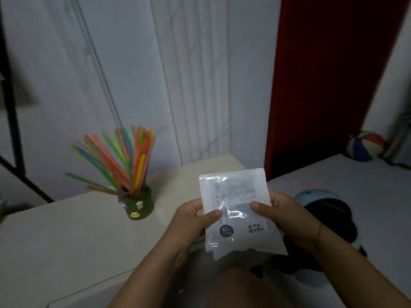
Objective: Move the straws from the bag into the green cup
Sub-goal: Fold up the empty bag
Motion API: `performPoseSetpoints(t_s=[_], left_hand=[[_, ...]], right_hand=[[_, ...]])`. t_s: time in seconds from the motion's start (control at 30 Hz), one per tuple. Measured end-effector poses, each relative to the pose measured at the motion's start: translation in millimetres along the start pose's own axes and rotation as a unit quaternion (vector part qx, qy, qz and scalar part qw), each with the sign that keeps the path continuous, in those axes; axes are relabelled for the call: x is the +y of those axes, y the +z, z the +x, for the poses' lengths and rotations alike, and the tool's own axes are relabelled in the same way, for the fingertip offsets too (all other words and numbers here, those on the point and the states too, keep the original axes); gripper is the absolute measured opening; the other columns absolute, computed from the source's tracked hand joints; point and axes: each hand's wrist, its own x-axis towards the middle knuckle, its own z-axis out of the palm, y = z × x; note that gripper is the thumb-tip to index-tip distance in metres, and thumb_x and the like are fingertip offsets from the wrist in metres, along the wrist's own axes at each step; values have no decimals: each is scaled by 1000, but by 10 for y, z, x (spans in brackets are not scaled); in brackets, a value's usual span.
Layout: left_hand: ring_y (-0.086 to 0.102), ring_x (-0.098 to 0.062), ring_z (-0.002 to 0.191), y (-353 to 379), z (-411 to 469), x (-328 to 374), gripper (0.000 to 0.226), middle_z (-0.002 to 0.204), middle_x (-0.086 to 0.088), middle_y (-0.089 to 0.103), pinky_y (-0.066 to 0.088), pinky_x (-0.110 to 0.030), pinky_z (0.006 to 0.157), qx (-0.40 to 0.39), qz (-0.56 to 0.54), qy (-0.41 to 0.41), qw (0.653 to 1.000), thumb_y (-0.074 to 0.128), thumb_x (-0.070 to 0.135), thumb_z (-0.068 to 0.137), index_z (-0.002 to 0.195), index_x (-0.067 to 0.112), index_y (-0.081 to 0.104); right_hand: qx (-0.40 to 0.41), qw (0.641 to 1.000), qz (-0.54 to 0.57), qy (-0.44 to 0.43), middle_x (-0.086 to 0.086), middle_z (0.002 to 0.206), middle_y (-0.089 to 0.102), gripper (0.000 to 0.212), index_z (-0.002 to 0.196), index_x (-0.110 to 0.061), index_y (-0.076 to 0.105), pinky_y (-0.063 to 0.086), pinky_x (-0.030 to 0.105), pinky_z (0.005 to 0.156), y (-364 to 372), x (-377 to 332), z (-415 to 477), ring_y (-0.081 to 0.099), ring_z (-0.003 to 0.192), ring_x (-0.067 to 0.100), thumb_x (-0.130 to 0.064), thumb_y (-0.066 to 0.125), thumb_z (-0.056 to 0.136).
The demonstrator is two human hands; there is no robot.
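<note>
- Bag (pixel 235 210): clear plastic pouch w/ printed label, held upright near centre-right, above near edge of tabletop (pixel 66 241). Looks flat; no straws discernible inside, though the view is blurry.
- Left hand (pixel 191 221): grip clamped on bag's left edge, thumb across the front face, fingers behind.
- Right hand (pixel 287 216): grip clamped on bag's right edge, thumb on the front, fingers wrapped behind.
- Both forearms come in from the near edge; hands are apart, one on each side of the bag.
- Green cup (pixel 136 204): stands upright on tabletop, left of the hands and a bit farther; small decals on its side.
- Straws (pixel 120 156): multi-colour bunch (orange, green, yellow, pink, blue) standing in the cup, fanned out up and to the left; a few lean low toward the left.
- Far bkgd: white panelled wall, red panel (pixel 329 74) at right.
- Far right on floor: striped ball (pixel 364 145).
- Near right, below right hand: dark round object w/ pale blue rim (pixel 311 194), partly hidden; can't tell what it is.
</note>
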Motion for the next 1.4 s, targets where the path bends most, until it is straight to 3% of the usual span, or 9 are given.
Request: performPoseSetpoints(t_s=[0.23, 0.43, 0.6, 0.7, 0.77, 0.97, 1.17, 1.3, 1.4], left_hand=[[74, -26, 82, 996, 676, 64, 25, 97, -14, 75, 60, -30, 64, -64, 40, -30, 997, 68, 2, 84, 109, 3, 69], [73, -23, 85, 1666, 1113, -90, 24, 100, -14, 74, 61, -28, 69, -145, 114, -58, 981, 67, 6, 85, 109, 3, 67], [55, -15, 59, 2044, 1389, -336, 26, 63, -3, 58, 44, -19, 53, -185, 163, -68, 967, 63, 4, 84, 62, 19, 62], [60, -21, 80, 2165, 1543, -468, 6, 84, -10, 65, 50, -21, 63, -192, 155, -86, 965, 66, 7, 85, 91, 8, 66], [63, -19, 92, 2230, 1643, -558, 30, 101, -9, 68, 53, -17, 71, -199, 149, -100, 963, 67, 8, 86, 115, 6, 60], [66, -12, 93, 2350, 1831, -669, 38, 104, -2, 69, 55, -15, 76, -220, 145, -103, 959, 68, 12, 87, 123, 9, 57], [66, -17, 96, 2416, 1915, -781, 42, 112, -6, 68, 55, -22, 81, -224, 161, -85, 957, 70, 14, 85, 125, 9, 57], [66, -11, 89, 2424, 1887, -794, 33, 105, -1, 68, 55, -17, 76, -232, 145, -87, 958, 68, 12, 86, 118, 13, 58], [66, -13, 91, 2419, 1891, -792, 34, 101, 2, 69, 54, -23, 82, -229, 140, -88, 959, 68, 12, 86, 119, 12, 59]], right_hand=[[141, 988, 59, 30, 11, 99, 74, 21, 108, -10, 65, 59, 36, 75, -885, 372, -149, 71, 88, 25, -17, 57, 89], [233, 964, 71, 109, 14, 100, 72, 24, 105, -4, 67, 56, 36, 78, -1499, 926, -305, 67, 87, 27, -17, 61, 87], [324, 922, 89, 193, 13, 90, 70, 22, 101, 0, 67, 55, 35, 75, -2003, 1405, -512, 65, 81, 27, -15, 66, 85], [367, 897, 80, 234, 10, 86, 67, 22, 104, 1, 64, 53, 27, 66, -2230, 1644, -569, 62, 74, 23, -11, 65, 85], [400, 877, 75, 255, 12, 88, 65, 26, 106, 5, 63, 53, 28, 65, -2339, 1801, -501, 61, 73, 24, -9, 66, 85], [431, 865, 19, 257, 19, 96, 66, 32, 108, 8, 64, 53, 35, 78, -2438, 1978, 132, 61, 80, 28, -13, 64, 85], [395, 865, -140, 278, 3, 57, 45, 35, 55, -9, 45, 37, 22, 43, -2287, 2054, 631, 43, 52, 15, -16, 60, 85], [381, 869, -159, 274, 21, 99, 66, 25, 99, 5, 65, 46, 35, 83, -2266, 2044, 666, 62, 95, 32, -16, 62, 85], [392, 882, -120, 234, 19, 101, 65, 34, 111, 5, 61, 43, 27, 82, -2292, 2057, 583, 60, 97, 27, -11, 67, 82]])
